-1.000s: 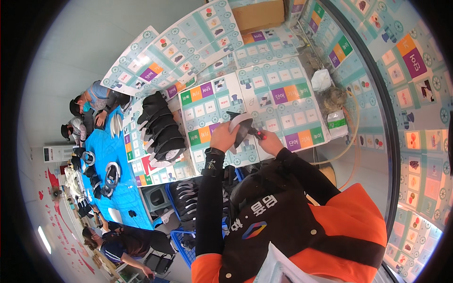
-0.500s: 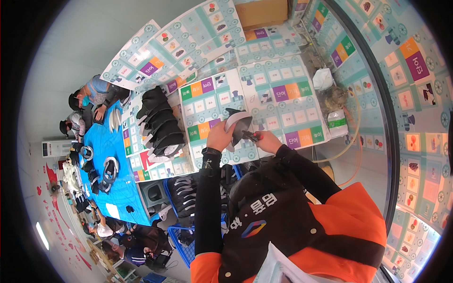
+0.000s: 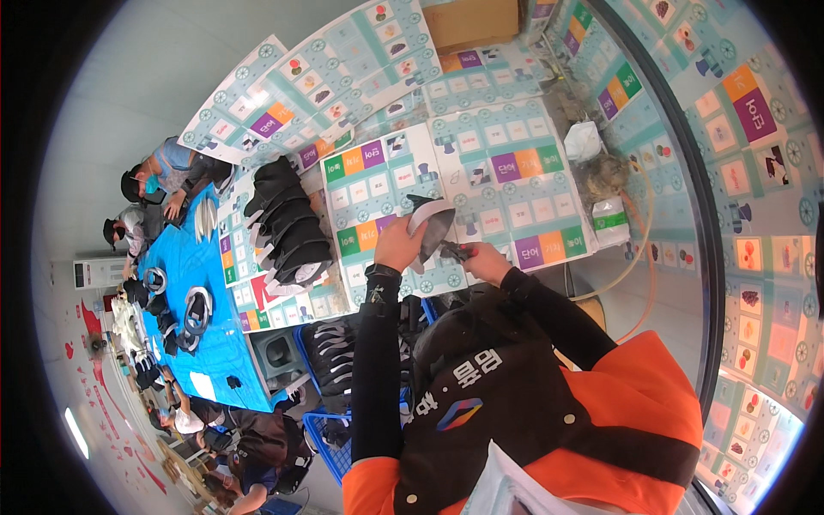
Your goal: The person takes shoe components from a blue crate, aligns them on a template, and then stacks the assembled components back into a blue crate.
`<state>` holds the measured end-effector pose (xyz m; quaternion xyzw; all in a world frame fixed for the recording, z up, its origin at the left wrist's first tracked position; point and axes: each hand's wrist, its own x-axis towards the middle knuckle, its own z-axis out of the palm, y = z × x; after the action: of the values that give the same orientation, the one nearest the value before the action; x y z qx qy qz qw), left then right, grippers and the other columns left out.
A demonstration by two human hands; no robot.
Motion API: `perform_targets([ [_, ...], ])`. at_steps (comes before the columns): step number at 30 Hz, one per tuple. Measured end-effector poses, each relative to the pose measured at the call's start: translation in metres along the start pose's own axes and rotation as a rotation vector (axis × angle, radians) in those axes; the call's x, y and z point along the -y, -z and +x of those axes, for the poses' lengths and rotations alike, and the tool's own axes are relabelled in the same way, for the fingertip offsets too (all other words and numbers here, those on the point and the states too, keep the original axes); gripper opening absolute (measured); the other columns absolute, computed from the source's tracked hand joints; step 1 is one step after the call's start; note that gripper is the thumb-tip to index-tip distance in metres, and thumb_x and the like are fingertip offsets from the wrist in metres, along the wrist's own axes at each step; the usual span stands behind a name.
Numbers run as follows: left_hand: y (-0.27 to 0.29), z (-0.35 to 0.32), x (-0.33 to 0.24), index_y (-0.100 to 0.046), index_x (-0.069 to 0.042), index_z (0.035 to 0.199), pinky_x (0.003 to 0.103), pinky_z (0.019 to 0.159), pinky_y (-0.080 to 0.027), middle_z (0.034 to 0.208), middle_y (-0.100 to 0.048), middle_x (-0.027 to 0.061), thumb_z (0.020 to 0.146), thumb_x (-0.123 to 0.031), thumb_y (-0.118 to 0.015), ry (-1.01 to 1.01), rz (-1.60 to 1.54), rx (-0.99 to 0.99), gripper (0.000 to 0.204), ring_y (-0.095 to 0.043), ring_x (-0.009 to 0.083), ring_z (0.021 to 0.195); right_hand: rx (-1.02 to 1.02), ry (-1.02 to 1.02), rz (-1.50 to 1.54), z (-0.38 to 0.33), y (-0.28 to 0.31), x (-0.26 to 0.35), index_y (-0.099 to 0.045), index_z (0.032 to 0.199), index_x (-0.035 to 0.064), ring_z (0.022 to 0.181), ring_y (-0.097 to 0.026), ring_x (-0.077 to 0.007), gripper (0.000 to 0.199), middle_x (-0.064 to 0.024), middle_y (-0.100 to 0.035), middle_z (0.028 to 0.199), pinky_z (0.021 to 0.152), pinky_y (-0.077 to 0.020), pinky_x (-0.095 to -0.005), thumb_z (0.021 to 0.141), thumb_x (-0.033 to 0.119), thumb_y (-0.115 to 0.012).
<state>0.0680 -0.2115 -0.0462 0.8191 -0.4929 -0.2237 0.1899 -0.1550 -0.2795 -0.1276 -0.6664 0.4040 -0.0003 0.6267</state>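
My left hand (image 3: 398, 244) is closed on the edge of a dark shoe upper (image 3: 437, 230) with a pale grey band, held just over the patterned table sheet. In my right hand (image 3: 489, 263) is a small hand tool (image 3: 455, 251) with a dark head and some red on it, like pliers or snips. Its tip touches or nearly touches the lower right edge of the upper; which of the two I cannot tell. To the left lies a row of black shoe uppers (image 3: 290, 225) with grey edges, overlapping one another.
Below the table edge stands a blue crate (image 3: 330, 438) near more stacked dark uppers (image 3: 339, 360). Further left, a blue-covered table (image 3: 184, 257) bears loose pieces, with people beside it. A white packet (image 3: 610, 223) and a hose (image 3: 649, 202) are at the right edge.
The view has shifted slightly. Both hands keep nearly the same place on the upper, and the tool has turned a little. At lower left, a co-worker has moved.
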Motion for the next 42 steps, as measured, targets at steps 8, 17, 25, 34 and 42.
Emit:
perform_targets([
  [8, -0.009, 0.002, 0.004, -0.072, -0.003, 0.109, 0.052, 0.082, -0.053, 0.100, -0.071, 0.0226, 0.096, -0.043, -0.065, -0.042, 0.016, -0.027, 0.043, -0.067, 0.0447, 0.096, -0.118, 0.148, -0.202, 0.000, 0.000, 0.001, -0.067, 0.095, -0.0009, 0.089, -0.063, -0.0505, 0.023, -0.0299, -0.068, 0.088, 0.079, -0.0494, -0.0571, 0.086, 0.017, -0.057],
  [17, -0.013, 0.009, 0.009, -0.072, -0.003, 0.108, 0.051, 0.081, -0.054, 0.101, -0.071, 0.0226, 0.096, -0.043, -0.065, -0.049, 0.028, -0.036, 0.042, -0.067, 0.0446, 0.096, -0.329, 0.195, -0.223, 0.006, 0.007, 0.006, -0.062, 0.098, 0.0021, 0.084, -0.063, -0.0505, 0.017, -0.0282, -0.067, 0.083, 0.073, -0.0473, -0.0602, 0.090, 0.014, -0.054],
  [25, -0.012, 0.006, 0.004, -0.072, -0.004, 0.108, 0.050, 0.082, -0.054, 0.101, -0.071, 0.0218, 0.096, -0.042, -0.065, -0.066, 0.008, -0.022, 0.041, -0.067, 0.0433, 0.098, -0.325, 0.152, -0.267, -0.006, 0.017, 0.006, -0.062, 0.100, 0.0020, 0.086, -0.063, -0.0515, 0.018, -0.0291, -0.067, 0.085, 0.075, -0.0474, -0.0607, 0.088, 0.012, -0.054],
  [34, -0.014, 0.009, -0.003, -0.072, -0.003, 0.110, 0.050, 0.087, -0.054, 0.104, -0.071, 0.0217, 0.094, -0.041, -0.066, -0.056, 0.011, -0.011, 0.042, -0.068, 0.0421, 0.100, -0.323, 0.110, -0.239, -0.003, 0.014, -0.006, -0.063, 0.100, 0.0012, 0.086, -0.062, -0.0529, 0.018, -0.0307, -0.067, 0.086, 0.076, -0.0477, -0.0597, 0.089, 0.014, -0.056],
  [42, 0.014, -0.014, 0.030, -0.068, -0.001, 0.098, 0.053, 0.081, -0.054, 0.100, -0.070, 0.0252, 0.100, -0.041, -0.060, 0.078, 0.157, -0.061, 0.041, -0.067, 0.0458, 0.095, 0.195, -0.020, 0.176, 0.020, -0.016, -0.004, -0.069, 0.122, -0.0037, 0.060, -0.062, -0.0127, 0.041, -0.0074, -0.069, 0.081, 0.057, -0.0493, -0.0292, 0.082, 0.007, -0.070],
])
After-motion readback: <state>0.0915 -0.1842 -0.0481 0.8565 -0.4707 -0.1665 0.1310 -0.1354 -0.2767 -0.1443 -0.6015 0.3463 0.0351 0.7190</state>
